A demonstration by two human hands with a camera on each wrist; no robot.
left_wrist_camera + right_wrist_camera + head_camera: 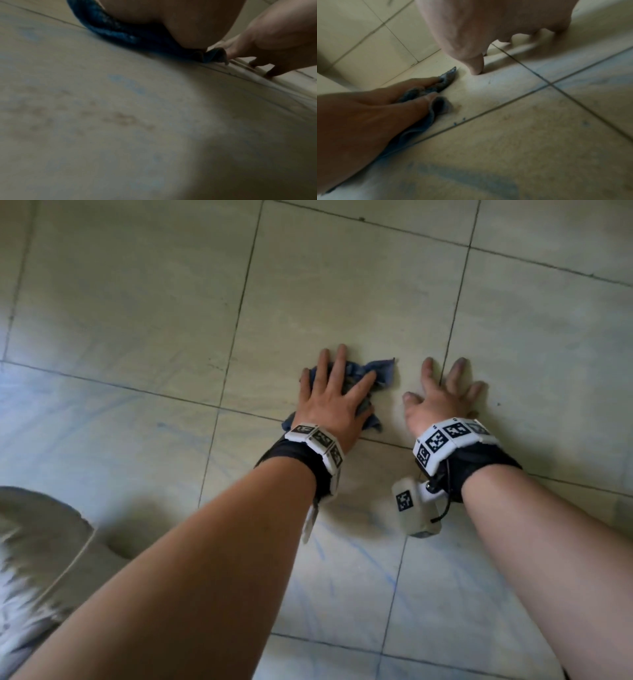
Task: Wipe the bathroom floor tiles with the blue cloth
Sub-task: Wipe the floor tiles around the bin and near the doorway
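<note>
Across the floor tiles [342, 285], pale squares cut by dark grout lines, bare surface runs ahead of both hands to the far edge of the head view, and faint blue streaks mark the nearer tiles. At the lower left corner of that view a grey, blurred shape [37, 546] lies on the floor, too unclear to name. In the right wrist view a tiled wall [368, 40] rises beyond the cloth. Left hand [330, 402] lies flat with fingers spread, pressing the crumpled blue cloth [376, 371] onto the tile just beyond a grout line; cloth edges stick out past the fingertips and by the wrist. Right hand [440, 402] stands just beside it, apart from the cloth, fingers spread and fingertips touching bare tile astride a grout line.
</note>
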